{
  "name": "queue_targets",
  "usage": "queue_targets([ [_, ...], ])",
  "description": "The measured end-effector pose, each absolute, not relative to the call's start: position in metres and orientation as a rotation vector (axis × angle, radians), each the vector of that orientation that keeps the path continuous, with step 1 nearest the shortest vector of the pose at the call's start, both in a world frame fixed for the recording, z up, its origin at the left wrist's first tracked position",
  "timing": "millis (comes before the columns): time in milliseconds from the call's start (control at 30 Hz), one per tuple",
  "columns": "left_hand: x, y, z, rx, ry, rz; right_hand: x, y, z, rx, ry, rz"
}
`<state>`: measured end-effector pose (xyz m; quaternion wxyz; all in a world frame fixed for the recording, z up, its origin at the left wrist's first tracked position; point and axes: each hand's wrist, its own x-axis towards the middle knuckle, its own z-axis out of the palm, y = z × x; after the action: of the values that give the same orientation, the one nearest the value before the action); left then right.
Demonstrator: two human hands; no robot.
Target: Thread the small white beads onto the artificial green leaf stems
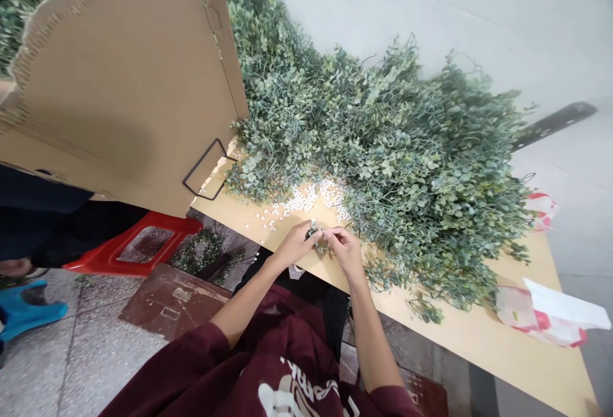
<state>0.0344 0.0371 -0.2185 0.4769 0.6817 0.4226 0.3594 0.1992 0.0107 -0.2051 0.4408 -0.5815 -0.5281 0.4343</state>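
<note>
My left hand (294, 245) is closed around a small green leafy sprig (313, 228) at the near edge of the table. Close beside it, my right hand (345, 252) pinches thumb and fingertips together at the sprig; what lies in that pinch is too small to make out. Just beyond my hands, many small white pieces (306, 198) are scattered over the wooden tabletop (522, 340). A large heap of leafy artificial greenery (383, 142) rises behind them and spreads to the right.
A big cardboard sheet (129, 78) stands at the left, with a black wire frame (207, 171) at its lower corner. Red-and-white plastic packaging (541, 318) lies at the right. Below left are a red stool (138, 244) and another person's dark clothing (43, 212).
</note>
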Motion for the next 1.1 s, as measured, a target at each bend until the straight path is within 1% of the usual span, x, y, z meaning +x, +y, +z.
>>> queue_targets([
  [100, 0.038, 0.051, -0.220, 1.725, 1.032, 0.881, 0.209, 0.017, -0.203, -1.527, -1.410, 1.028],
  [267, 0.057, 0.091, -0.223, 1.783, 1.148, 0.969, 0.212, 0.022, -0.207, -1.724, -1.274, 0.836],
  [400, 0.069, 0.107, -0.226, 1.808, 1.184, 1.030, 0.210, 0.030, -0.205, -1.883, -1.323, 0.744],
  [500, 0.069, 0.102, -0.224, 1.914, 1.136, 1.036, 0.211, 0.040, -0.200, -1.956, -1.415, 0.744],
  [700, 0.063, 0.086, -0.217, 2.223, 0.908, 0.930, 0.218, 0.055, -0.196, -2.010, -1.463, 0.767],
  [800, 0.061, 0.083, -0.220, 2.259, 0.863, 0.884, 0.222, 0.056, -0.200, -2.001, -1.474, 0.758],
  [967, 0.059, 0.078, -0.224, 2.227, 0.897, 0.818, 0.226, 0.056, -0.205, -1.955, -1.606, 0.638],
  [1100, 0.059, 0.078, -0.222, 2.216, 0.905, 0.825, 0.228, 0.058, -0.205, -1.957, -1.667, 0.652],
])
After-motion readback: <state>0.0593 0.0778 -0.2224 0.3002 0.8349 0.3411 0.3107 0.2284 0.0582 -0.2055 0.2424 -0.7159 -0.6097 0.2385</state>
